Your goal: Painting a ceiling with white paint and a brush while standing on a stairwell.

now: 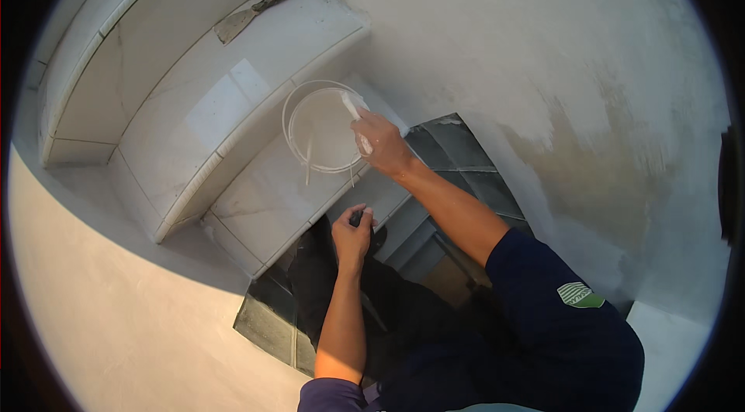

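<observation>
Over the rim of a white bucket [322, 125] of pale material, my right hand [382, 142] grips a white, coated tool [350, 105], perhaps a brush. The bucket stands on a curved, white tiled step [256, 218] with thin sticks or a wire handle at its near side. My left hand [351, 232] is lower, in front of my dark trousers, closed on a small black object [357, 218] that is mostly hidden.
A putty knife [252, 12] lies on the higher step [178, 148]. A plastered wall [528, 32] with patchy coating curves along the right. Dark tiles [458, 148] show below the bucket's step, and a sunlit plaster surface [116, 296] fills the lower left.
</observation>
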### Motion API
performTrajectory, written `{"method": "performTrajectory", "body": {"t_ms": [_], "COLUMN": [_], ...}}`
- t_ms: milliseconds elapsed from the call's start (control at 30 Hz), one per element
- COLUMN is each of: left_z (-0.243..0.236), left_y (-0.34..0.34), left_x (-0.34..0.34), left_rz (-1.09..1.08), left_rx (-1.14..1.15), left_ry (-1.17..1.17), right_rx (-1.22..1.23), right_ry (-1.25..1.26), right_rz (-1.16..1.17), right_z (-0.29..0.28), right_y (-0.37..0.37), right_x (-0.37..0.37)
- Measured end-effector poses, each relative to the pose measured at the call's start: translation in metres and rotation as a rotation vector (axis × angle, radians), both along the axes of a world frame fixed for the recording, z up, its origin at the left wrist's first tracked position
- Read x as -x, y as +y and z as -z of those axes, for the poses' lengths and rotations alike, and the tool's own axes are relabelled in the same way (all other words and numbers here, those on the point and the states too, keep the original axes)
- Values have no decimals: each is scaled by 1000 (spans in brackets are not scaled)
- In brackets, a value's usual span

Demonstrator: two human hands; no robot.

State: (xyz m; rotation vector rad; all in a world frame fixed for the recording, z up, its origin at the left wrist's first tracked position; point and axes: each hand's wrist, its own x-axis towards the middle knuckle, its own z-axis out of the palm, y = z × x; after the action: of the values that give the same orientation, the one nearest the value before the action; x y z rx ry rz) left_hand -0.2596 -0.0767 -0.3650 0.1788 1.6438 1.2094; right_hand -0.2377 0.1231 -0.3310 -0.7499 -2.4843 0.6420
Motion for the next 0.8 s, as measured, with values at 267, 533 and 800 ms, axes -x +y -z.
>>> {"method": "performTrajectory", "body": {"t_ms": [267,533,800], "left_z": [-86,-183,-211], "left_y": [59,90,73], "left_x": [-93,-215,-198], "left_rz": [221,472,551], "left_rx": [-107,-209,-195], "left_ry": [-35,19,196], "right_rx": [-377,-849,-963], "right_ry": [415,534,458], "right_rz": [244,473,1023], "right_z": [-291,-503,-551], "right_y": [-21,0,-144], "right_x": [-170,-327,-539]}}
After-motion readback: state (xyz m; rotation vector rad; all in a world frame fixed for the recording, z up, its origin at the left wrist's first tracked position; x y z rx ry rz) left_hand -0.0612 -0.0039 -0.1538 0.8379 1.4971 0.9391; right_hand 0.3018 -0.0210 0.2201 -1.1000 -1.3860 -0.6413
